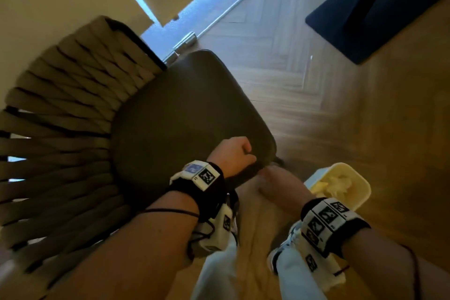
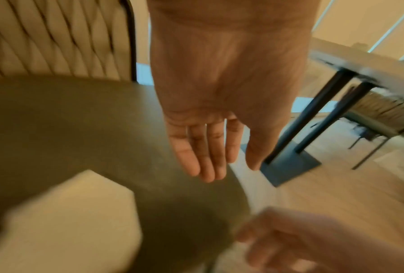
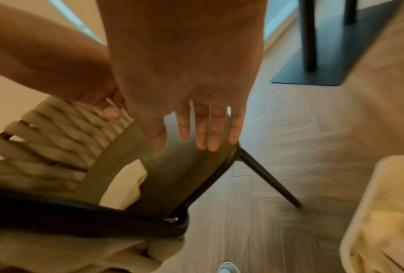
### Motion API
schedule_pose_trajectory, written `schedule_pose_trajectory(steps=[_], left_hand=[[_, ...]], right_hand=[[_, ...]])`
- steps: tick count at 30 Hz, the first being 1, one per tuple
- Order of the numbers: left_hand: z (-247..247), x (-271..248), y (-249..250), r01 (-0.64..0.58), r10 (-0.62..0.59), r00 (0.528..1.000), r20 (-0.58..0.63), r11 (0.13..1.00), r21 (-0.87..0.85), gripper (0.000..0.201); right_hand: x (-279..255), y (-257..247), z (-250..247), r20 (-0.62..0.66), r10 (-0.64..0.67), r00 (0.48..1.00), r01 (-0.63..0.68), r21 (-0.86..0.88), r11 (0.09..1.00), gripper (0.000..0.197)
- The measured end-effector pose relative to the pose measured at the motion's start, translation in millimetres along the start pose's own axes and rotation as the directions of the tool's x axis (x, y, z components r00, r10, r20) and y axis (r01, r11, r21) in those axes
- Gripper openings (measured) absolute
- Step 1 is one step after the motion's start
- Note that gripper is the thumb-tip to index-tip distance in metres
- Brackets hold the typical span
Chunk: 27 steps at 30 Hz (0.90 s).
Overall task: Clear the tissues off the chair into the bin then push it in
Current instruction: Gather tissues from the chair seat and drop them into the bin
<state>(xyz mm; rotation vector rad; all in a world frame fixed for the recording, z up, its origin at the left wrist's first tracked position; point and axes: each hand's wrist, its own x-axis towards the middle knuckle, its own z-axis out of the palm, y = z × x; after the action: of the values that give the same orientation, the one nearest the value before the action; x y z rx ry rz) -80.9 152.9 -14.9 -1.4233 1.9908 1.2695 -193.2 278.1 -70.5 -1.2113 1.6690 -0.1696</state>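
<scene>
The chair (image 1: 170, 117) has a woven tan back (image 1: 60, 117) and a dark seat cushion (image 2: 67, 120), and no tissue shows on the seat in the head view. My left hand (image 1: 233, 153) hovers over the seat's front corner, and in the left wrist view its fingers (image 2: 205, 162) are straight and hold nothing. Just off that corner and lower down, my right hand (image 1: 272, 182) is blurred; its fingers (image 3: 203, 136) are spread and empty. The cream bin (image 1: 360, 202) stands on the floor to the right with crumpled tissues (image 1: 336, 184) inside. A pale blurred shape (image 3: 123, 184) shows by the seat; I cannot tell what it is.
A table's dark base plate (image 1: 365, 19) lies on the herringbone wood floor at the far right, under a table top (image 2: 371, 73). A bright door track (image 1: 194, 19) runs behind the chair. My legs and a shoe (image 1: 280, 251) are close to the bin (image 3: 359, 203).
</scene>
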Motion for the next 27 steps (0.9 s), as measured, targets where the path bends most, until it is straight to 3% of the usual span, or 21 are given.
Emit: schedule_pose_trajectory(steps=[4, 7, 9, 11, 14, 21, 24, 27], left_hand=[[-56, -6, -95, 0.278, -0.288, 0.958, 0.007, 0.93, 0.24, 0.034], [-51, -4, -163, 0.446, -0.486, 0.87, 0.084, 0.849, 0.284, 0.081], [-34, 2, -186, 0.47, -0.506, 0.851, 0.143, 0.853, 0.226, 0.103], [-18, 9, -192, 0.448, -0.468, 0.871, 0.149, 0.881, 0.152, 0.11], [-5, 19, -190, 0.392, -0.394, 0.913, 0.104, 0.919, 0.042, 0.102], [-1, 28, -185, 0.267, -0.246, 0.958, 0.148, 0.952, -0.15, 0.05], [-12, 28, -176, 0.19, -0.128, 0.972, 0.199, 0.922, -0.337, 0.038], [-25, 30, -145, 0.079, -0.016, 0.983, 0.183, 0.937, -0.34, 0.031]], right_hand=[[37, -50, 13, 0.059, -0.017, 0.998, 0.024, -0.117, 0.993, 0.047], [70, -70, 29, 0.127, 0.058, 0.99, -0.036, -0.172, 0.984, 0.054], [86, -79, 42, 0.184, 0.101, 0.978, -0.067, -0.183, 0.981, 0.051], [98, -85, 53, 0.212, 0.109, 0.971, -0.068, -0.195, 0.978, 0.045], [106, -91, 64, 0.225, 0.123, 0.966, -0.095, -0.135, 0.986, 0.038], [111, -88, 68, 0.239, 0.096, 0.966, -0.084, -0.059, 0.995, 0.035], [110, -81, 59, 0.193, 0.083, 0.978, -0.084, -0.004, 0.996, 0.035], [99, -77, 40, 0.111, 0.068, 0.992, -0.082, 0.124, 0.989, 0.045]])
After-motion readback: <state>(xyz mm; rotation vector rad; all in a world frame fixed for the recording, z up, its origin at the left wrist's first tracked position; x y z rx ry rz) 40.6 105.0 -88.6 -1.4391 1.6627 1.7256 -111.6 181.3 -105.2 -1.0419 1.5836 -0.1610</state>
